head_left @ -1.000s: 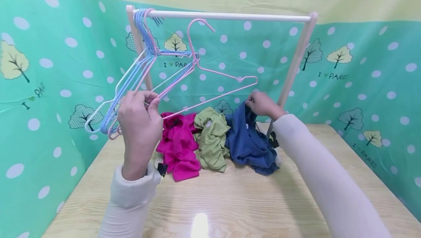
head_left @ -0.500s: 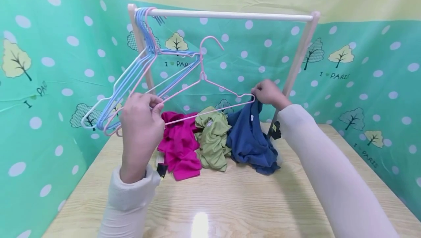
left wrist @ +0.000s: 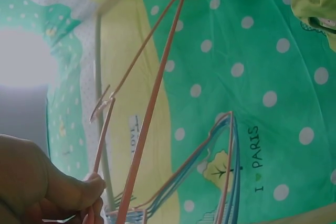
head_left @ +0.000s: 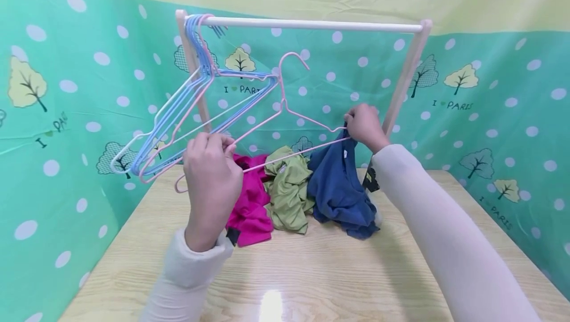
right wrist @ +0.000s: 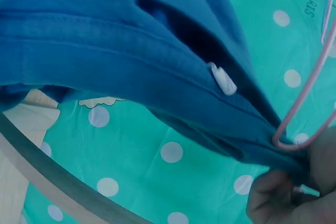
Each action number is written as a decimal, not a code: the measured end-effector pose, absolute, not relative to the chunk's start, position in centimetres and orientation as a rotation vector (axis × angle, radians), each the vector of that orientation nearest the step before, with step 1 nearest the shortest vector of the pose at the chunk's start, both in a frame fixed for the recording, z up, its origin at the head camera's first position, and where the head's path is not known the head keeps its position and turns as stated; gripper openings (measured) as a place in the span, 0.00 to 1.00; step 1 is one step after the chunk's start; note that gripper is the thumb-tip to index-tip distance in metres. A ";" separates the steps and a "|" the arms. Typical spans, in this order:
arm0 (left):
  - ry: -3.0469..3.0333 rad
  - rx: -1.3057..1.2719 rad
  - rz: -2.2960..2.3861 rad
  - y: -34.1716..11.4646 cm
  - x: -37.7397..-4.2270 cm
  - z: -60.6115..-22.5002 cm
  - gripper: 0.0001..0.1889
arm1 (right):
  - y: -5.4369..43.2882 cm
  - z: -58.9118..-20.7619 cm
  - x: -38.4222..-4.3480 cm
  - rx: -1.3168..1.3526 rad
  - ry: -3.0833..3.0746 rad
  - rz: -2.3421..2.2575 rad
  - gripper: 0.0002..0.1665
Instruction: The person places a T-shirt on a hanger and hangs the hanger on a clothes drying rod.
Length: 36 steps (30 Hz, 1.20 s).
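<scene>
My left hand [head_left: 213, 183] pinches one end of a loose pink wire hanger [head_left: 282, 84], seen from below in the left wrist view [left wrist: 150, 113]. The hanger's hook points up and is off the rail. My right hand [head_left: 365, 124] pinches the raised edge of a dark blue garment [head_left: 334, 181], whose lower part lies bunched on the table. In the right wrist view, the hanger's far end [right wrist: 280, 139] overlaps the cloth right beside my right fingers. A white tag [right wrist: 224, 80] shows at the garment's opening. Whether the hanger tip is inside the cloth, I cannot tell.
Several blue, white and pink hangers [head_left: 200, 65] hang at the left of a white rail [head_left: 311, 24] on wooden posts. A magenta garment [head_left: 251, 208] and a green garment [head_left: 288, 193] lie crumpled on the wooden table [head_left: 311, 282]. A polka-dot curtain stands behind.
The pink hanger has come down and to the right, until its far end reaches my right hand. My right hand has lifted the blue garment's edge a little and shifted right.
</scene>
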State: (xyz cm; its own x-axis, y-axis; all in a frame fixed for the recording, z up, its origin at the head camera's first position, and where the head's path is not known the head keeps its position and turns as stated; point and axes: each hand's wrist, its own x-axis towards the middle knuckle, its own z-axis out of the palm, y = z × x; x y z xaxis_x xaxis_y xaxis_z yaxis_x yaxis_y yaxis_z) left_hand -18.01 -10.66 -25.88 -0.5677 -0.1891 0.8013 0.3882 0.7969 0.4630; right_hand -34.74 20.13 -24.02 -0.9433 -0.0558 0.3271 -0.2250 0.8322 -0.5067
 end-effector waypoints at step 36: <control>-2.039 -0.194 -0.683 -7.6 -17.5 -27.0 0.04 | 19.6 -24.1 -33.4 -0.087 -2.514 1.042 0.19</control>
State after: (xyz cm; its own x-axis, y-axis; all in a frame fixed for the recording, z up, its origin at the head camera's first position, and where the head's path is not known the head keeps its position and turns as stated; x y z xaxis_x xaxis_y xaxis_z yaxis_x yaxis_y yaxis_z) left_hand -17.53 -7.56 -27.03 -0.5426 -0.1310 0.8297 0.3949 0.8320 0.3896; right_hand -33.41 19.60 -24.07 -0.9115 0.2124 0.3523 -0.0991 0.7177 -0.6892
